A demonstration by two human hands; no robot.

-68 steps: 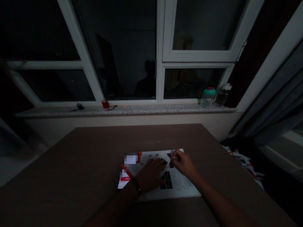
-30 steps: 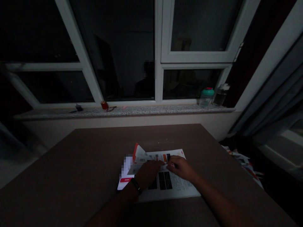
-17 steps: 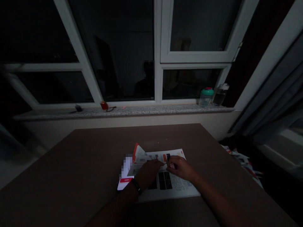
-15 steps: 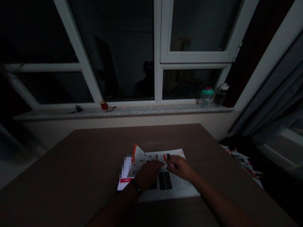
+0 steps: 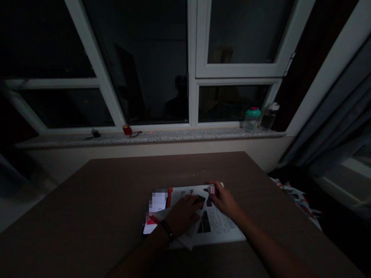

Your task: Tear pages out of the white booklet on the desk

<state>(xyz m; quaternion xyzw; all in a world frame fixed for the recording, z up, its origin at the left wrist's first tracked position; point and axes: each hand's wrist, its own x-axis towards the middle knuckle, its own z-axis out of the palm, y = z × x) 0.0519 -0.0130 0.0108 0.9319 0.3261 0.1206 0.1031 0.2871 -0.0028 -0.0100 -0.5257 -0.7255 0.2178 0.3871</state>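
A printed paper leaflet (image 5: 220, 231) lies on the table, folded in layers, with a loose flap (image 5: 199, 202) across its middle. My left hand (image 5: 182, 214) rests flat on the flap, and a dark band circles its wrist. My right hand (image 5: 223, 200) is at the leaflet's far edge, its fingertips pinching a small pink-and-white scrap (image 5: 212, 189). A blurred white patch (image 5: 158, 200) and a red-marked paper corner (image 5: 150, 227) show to the left of my left hand.
The leaflet sits on a dark brown table (image 5: 87, 193). Beyond it, a speckled stone windowsill (image 5: 174, 136) holds a small red object, a green-capped bottle (image 5: 252, 119) and a clear bottle (image 5: 269, 117). Printed papers (image 5: 298, 202) lie beyond the table's right edge.
The paper flap that stood up at the leaflet's left has folded over to the right, across the sheet. My right hand has moved toward the far edge.
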